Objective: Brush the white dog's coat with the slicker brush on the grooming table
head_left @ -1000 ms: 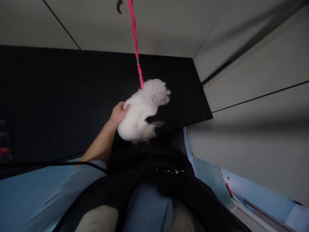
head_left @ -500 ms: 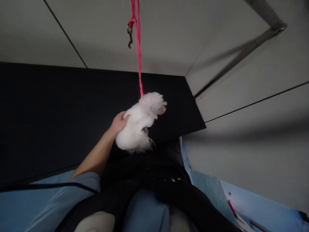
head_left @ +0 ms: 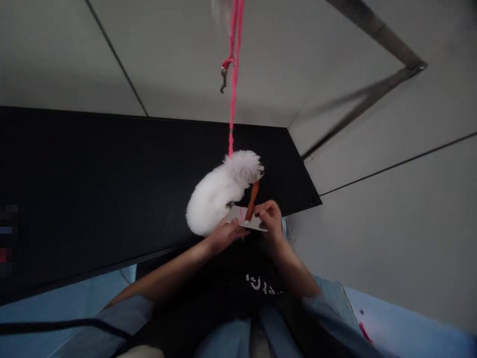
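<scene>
A small fluffy white dog (head_left: pixel 212 196) is on the black table mat (head_left: pixel 112 184), with a pink cord (head_left: pixel 234 99) running up from its neck. My left hand (head_left: pixel 225 233) is at the dog's lower side, its fingers closed on the edge of a flat white piece (head_left: pixel 234 215). A brush-like tool with a reddish-brown wooden handle (head_left: pixel 252 199) lies against that piece, its handle pointing up towards the dog's head. My right hand (head_left: pixel 271 216) is just right of the tool, fingers bent at the white piece's right side; what they pinch is too small to make out.
A metal clip (head_left: pixel 223 79) hangs from the cord. A folding metal brace (head_left: pixel 395 74) is fixed to the grey wall (head_left: pixel 391 223) at the right. Black cable (head_left: pixel 67 325) crosses the lower left.
My left hand has left the dog's back and moved right to the white piece. My right hand has come into view, along with the wooden-handled tool. The dog appears more curled.
</scene>
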The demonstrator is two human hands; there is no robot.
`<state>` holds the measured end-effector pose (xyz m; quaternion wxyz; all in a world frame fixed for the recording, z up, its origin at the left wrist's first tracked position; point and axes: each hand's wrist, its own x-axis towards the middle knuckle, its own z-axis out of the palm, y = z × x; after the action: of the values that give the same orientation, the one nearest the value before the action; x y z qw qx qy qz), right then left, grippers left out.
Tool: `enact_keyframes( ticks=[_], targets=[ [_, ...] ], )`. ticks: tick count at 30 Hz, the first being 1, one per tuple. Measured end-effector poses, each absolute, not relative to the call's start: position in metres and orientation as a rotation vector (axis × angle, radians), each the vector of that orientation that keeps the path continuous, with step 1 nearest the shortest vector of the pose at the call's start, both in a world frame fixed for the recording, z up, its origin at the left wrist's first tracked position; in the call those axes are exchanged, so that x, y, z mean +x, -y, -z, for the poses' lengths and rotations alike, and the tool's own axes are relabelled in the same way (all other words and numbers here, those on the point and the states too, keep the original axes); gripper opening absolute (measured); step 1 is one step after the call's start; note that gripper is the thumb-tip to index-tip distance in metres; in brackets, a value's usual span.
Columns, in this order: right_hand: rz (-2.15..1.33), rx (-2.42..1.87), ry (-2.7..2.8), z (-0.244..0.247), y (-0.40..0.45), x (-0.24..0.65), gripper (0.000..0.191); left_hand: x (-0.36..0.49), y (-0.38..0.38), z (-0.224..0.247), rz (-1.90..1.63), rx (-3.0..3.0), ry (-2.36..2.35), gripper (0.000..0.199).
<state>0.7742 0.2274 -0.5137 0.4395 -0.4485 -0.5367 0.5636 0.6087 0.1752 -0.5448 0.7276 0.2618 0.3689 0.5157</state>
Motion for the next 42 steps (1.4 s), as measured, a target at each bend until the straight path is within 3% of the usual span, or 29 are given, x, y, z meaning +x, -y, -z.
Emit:
enact_keyframes(
  ticks=[3,6,11,14,17,19,23,28,32,42],
  targets=[
    [-1.538,-1.042,1.344,0.544,-0.202,0.747,0.044,0.599,-0.154,0.548,-1.128,0.389,-0.952,0.060],
    [-1.450,-1.141,1.431,0.562,-0.182,0.727,0.059,0.575,-0.141,0.550,-1.182,0.570,-1.231,0.050],
    [-1.409,-1.244,1.459,0.572,-0.175,0.715,0.035,0.545,-0.145,0.534,-1.017,1.157,-1.213,0.042],
    [-1.365,-1.331,1.267,0.576,-0.188,0.708,0.037,0.515,-0.180,0.525,-0.931,1.455,-1.161,0.052],
    [-1.247,-1.390,1.225,0.577,-0.218,0.695,0.034,0.485,-0.246,0.531,-1.155,1.472,-1.484,0.053],
    [-1.189,-1.384,1.290,0.576,-0.243,0.690,0.029,0.478,-0.291,0.545,-1.118,1.451,-1.577,0.060],
    [-1.104,-1.452,1.025,0.578,-0.272,0.700,0.028,0.483,-0.335,0.581,-0.867,1.384,-1.542,0.049],
    [-1.406,-1.388,1.057,0.588,-0.268,0.707,0.037,0.481,-0.310,0.602,-0.677,1.172,-1.505,0.055],
    [-1.247,-1.421,0.817,0.590,-0.272,0.702,0.039,0.478,-0.279,0.604,-0.666,1.202,-1.616,0.067],
    [-1.294,-1.273,1.359,0.585,-0.249,0.711,0.027,0.490,-0.207,0.597,-0.607,1.319,-1.866,0.077]
  ],
)
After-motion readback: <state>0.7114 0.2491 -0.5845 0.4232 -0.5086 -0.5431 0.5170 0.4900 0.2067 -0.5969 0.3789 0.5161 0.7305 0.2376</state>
